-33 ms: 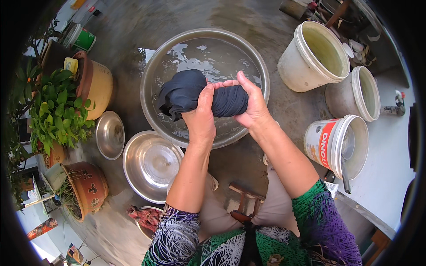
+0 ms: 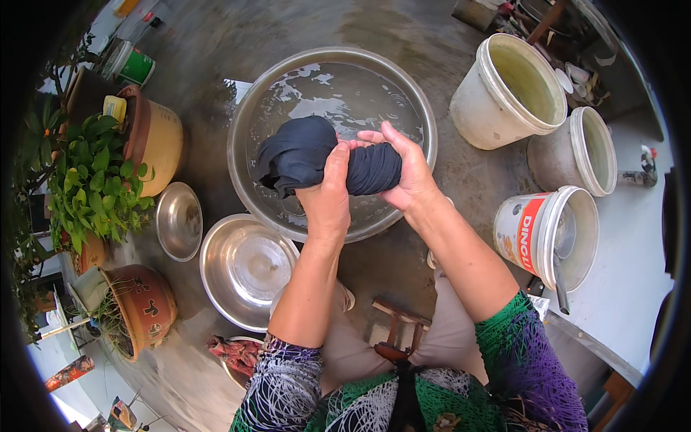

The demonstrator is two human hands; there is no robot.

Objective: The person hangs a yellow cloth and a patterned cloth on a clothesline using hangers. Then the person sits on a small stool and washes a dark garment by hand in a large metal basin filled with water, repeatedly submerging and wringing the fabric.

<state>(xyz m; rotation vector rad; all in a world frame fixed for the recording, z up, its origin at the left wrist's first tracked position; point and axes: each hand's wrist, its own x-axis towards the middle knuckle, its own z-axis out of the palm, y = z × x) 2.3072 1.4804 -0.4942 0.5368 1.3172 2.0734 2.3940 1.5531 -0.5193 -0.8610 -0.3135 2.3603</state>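
Over a wide metal basin of water, both of my hands hold a dark navy cloth, bunched and twisted into a thick roll. Closed around its middle is my left hand, thumb on top; the loose, bulging end of the cloth sticks out to the left. My right hand grips the tightly wound right end, with the thumb pointing up and the fingers partly behind the cloth. Rippled water with bright reflections fills the basin beneath.
Nearer me on the left are a shiny metal bowl, a smaller metal dish and a container with red cloth. Potted plants line the left. Several white buckets stand on the right, one with a ladle handle.
The cloth and both hands are almost where they were, with only a slight downward shift in the picture. My grip on the cloth continues.
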